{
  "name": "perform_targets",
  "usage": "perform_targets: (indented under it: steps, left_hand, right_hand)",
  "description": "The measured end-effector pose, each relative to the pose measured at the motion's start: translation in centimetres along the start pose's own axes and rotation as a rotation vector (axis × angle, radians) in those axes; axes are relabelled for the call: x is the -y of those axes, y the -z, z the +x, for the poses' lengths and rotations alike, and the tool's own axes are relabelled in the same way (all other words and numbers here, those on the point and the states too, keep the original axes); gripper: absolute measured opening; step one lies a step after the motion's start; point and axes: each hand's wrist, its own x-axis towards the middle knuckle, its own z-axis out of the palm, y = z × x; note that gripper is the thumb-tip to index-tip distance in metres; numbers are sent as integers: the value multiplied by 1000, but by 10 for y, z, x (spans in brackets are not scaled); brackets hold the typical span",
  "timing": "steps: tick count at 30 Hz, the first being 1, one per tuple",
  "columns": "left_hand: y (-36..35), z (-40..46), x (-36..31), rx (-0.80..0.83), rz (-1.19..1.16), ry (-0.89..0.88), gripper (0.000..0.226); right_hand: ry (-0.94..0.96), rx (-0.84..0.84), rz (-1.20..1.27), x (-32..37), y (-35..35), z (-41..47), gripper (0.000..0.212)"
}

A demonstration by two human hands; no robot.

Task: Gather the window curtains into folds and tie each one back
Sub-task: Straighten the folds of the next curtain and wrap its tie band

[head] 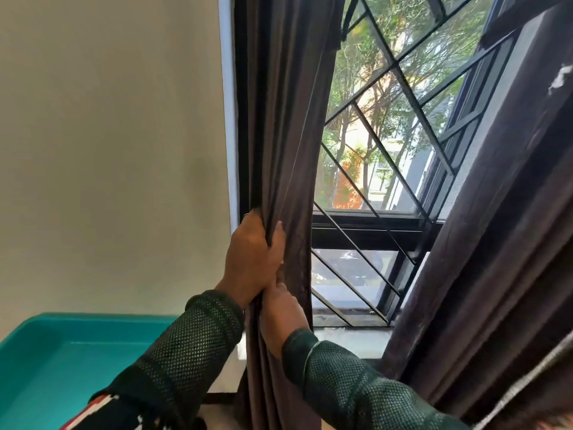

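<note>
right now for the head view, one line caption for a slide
Both hands, left hand above right hand, grip the gathered dark brown curtain beside the lattice-grilled window.

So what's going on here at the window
A person is bunching the left curtain into folds beside the window frame. The left hand grips the gathered fabric higher up, and the right hand holds the same bundle just below it. No tie-back shows around it yet. The right curtain hangs loose on the other side, and the diamond-pattern window grille is uncovered between them. A teal tray sits at lower left.
</note>
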Motion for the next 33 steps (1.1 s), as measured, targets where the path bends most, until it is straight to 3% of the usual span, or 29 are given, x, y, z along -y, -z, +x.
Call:
perform_targets:
  steps: [5, 7, 10, 13, 17, 19, 21, 23, 25, 28, 33]
  left_hand:
    - [10, 2, 6, -21, 82, -71, 23]
    - [16, 1, 10, -43, 129, -106, 18]
    - [24, -4, 10, -78, 153, -90, 32]
    - [32, -11, -4, -73, 60, 3, 73]
    - [32, -25, -17, -31, -78, 139, 92]
    - [34, -28, -22, 42, -153, 150, 73]
    - [39, -24, -31, 151, -224, 131, 49]
    - [48, -15, -40, 254, -230, 107, 41]
    - [56, -3, -53, 281, -219, 71, 36]
    - [61, 25, -82, 166, -166, -15, 28]
    - [58, 87, -131, -85, -145, -95, 23]
  right_hand:
    - [75, 275, -61, -35, -20, -14, 105]
    - [94, 284, 29, -48, -16, -13, 116]
    - [21, 129, 353, -58, 15, -1, 101]
    - [-72, -38, 672, -56, 54, 18, 95]
    - [-102, -61, 970, -34, 111, 36, 92]
    - [-42, -12, 1052, -22, 134, 42, 91]
    - [39, 36, 1163, -15, 149, 47, 78]
    - [87, 99, 1293, -9, 163, 48, 64]
    - [129, 146, 1365, -6, 175, 50, 81]
    - [178, 198, 1355, -2, 188, 57, 127]
    - [305, 259, 1339, 9, 210, 67, 112]
